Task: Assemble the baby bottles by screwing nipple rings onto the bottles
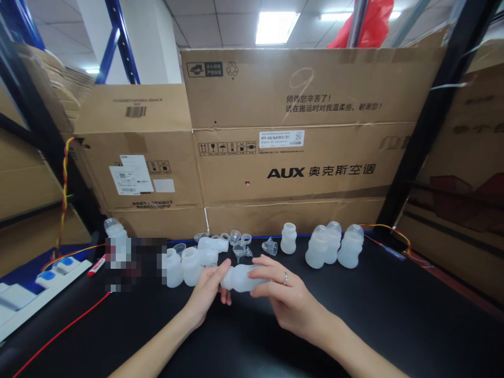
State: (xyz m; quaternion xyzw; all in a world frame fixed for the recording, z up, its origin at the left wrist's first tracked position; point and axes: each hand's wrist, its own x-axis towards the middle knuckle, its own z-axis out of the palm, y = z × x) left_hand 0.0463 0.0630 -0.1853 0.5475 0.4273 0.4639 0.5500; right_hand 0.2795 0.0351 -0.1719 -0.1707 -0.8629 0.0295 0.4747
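Note:
A translucent white baby bottle [241, 278] lies sideways between my two hands, above the black table. My left hand [208, 289] grips its neck end, thumb on top. The fingers of my right hand [281, 294], one with a ring, wrap round the other end of the bottle. Just beyond my left hand are several uncapped bottles [191, 266], some upright and some lying down. Behind the held bottle sit small clear parts: rings [246, 239], a clear cap [235, 236] and a teat-like piece [270, 246]. One open bottle [289, 239] stands upright to their right.
Bottles with clear caps [350, 247] stand at the right back; another capped bottle [115, 231] is at the left. A power strip [47, 294], a red marker [96, 266] and a red wire [63, 333] lie at the left. A cardboard wall [315, 194] closes off the back.

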